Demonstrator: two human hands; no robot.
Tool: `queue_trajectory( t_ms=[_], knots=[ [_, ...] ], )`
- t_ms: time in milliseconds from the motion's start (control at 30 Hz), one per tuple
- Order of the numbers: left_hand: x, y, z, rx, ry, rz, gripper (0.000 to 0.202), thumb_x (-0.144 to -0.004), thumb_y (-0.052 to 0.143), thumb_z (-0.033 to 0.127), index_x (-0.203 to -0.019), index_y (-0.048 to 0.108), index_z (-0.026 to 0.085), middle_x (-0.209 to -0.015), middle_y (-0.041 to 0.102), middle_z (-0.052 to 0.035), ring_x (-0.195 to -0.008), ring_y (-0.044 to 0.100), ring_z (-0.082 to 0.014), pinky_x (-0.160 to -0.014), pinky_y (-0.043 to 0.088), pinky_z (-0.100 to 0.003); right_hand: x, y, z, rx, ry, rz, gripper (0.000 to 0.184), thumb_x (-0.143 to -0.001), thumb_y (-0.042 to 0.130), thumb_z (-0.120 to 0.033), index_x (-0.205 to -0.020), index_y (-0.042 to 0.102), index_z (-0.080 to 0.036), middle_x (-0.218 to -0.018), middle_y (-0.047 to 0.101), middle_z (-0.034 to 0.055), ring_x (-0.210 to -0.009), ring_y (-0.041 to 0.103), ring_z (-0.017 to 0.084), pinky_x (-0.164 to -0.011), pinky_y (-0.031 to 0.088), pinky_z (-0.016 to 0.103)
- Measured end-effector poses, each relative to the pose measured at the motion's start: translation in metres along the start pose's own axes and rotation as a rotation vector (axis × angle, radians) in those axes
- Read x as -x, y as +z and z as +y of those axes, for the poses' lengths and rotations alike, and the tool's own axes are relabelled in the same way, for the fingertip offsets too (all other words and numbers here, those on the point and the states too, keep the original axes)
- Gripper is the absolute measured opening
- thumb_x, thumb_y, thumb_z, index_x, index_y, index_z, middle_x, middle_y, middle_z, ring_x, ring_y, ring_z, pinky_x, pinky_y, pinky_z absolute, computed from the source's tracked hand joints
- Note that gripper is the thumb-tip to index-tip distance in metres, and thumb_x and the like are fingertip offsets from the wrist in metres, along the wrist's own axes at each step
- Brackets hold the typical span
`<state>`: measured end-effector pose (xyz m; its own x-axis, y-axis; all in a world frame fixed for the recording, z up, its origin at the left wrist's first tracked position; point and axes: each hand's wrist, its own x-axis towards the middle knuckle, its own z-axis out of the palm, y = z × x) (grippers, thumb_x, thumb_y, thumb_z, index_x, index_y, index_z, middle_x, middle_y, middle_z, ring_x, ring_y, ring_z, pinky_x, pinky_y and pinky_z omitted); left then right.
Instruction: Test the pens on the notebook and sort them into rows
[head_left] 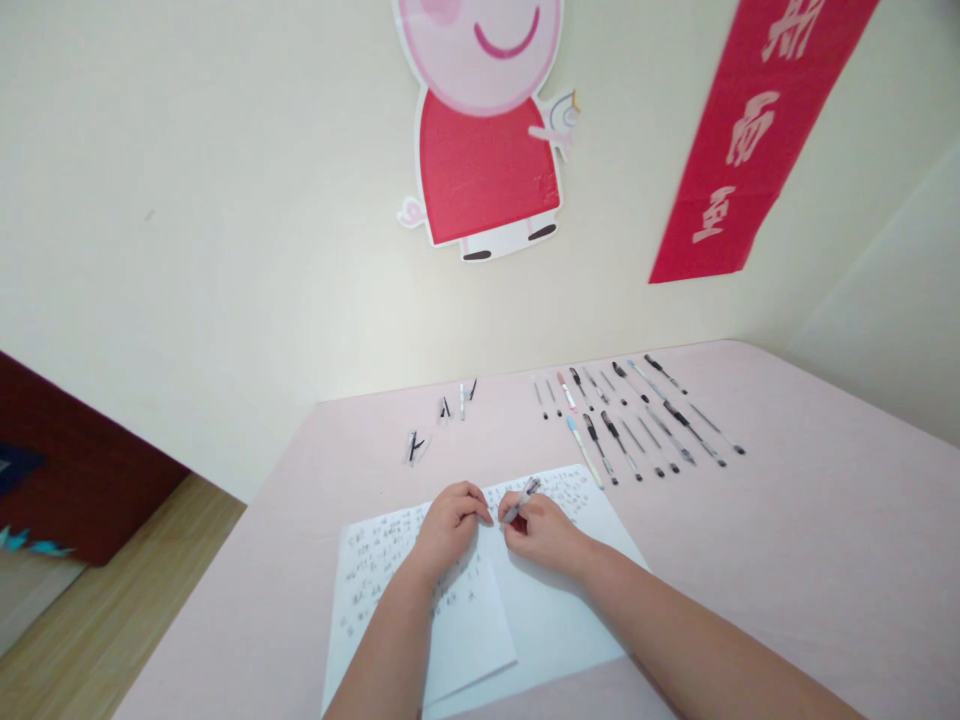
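Observation:
My right hand (546, 532) grips a clear-barrelled pen (522, 499), its lower end close to the paper. Beside it, my left hand (450, 525) rests on the sheets with its fingers stretched out and holds nothing. Under my left hand and forearm lies a white sheet (472, 650) with rows of handwritten characters, overlapping another sheet (559, 620) on the right. The right sheet has handwriting along its upper part and bare white paper below. The exact point where the pen meets the paper is too small to make out.
On the pink table (787, 580), several pens and refills (611, 435) lie in two rows at the back right. Several pen caps and small pieces (415, 447) lie further left. A cartoon pig cutout (487, 165) and a red banner (739, 160) hang on the wall.

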<state>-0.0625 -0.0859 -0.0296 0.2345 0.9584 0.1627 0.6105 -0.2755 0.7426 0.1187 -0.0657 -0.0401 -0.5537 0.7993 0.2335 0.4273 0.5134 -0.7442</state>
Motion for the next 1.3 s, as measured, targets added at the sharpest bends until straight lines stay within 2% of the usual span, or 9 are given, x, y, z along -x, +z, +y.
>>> queue_trajectory(
  t_ms=[433,1300],
  knots=[
    [0.0005,0.0015,-0.0029,0.009,0.004,0.000,0.035,-0.063,0.040,0.002,-0.064,0.071,0.020,-0.083,0.061,-0.0030,-0.083,0.056,-0.0148,-0.082,0.042,-0.029,0.0006,-0.0007,0.0005,0.000,-0.019,-0.023,0.022,-0.063,0.047,-0.005,-0.072,0.061,-0.019,-0.053,0.050,-0.0049,-0.050,0.046,0.010,-0.054,0.036,0.020],
    [0.0007,0.0015,-0.0046,0.007,0.007,0.007,0.035,-0.063,0.040,0.003,-0.064,0.071,0.021,-0.084,0.061,-0.0029,-0.084,0.056,-0.0148,-0.083,0.042,-0.029,-0.0003,-0.0028,-0.0013,-0.049,-0.006,0.038,0.020,-0.064,0.048,-0.004,-0.072,0.059,-0.018,-0.051,0.047,-0.0057,-0.049,0.046,0.010,-0.051,0.035,0.019]
  ],
)
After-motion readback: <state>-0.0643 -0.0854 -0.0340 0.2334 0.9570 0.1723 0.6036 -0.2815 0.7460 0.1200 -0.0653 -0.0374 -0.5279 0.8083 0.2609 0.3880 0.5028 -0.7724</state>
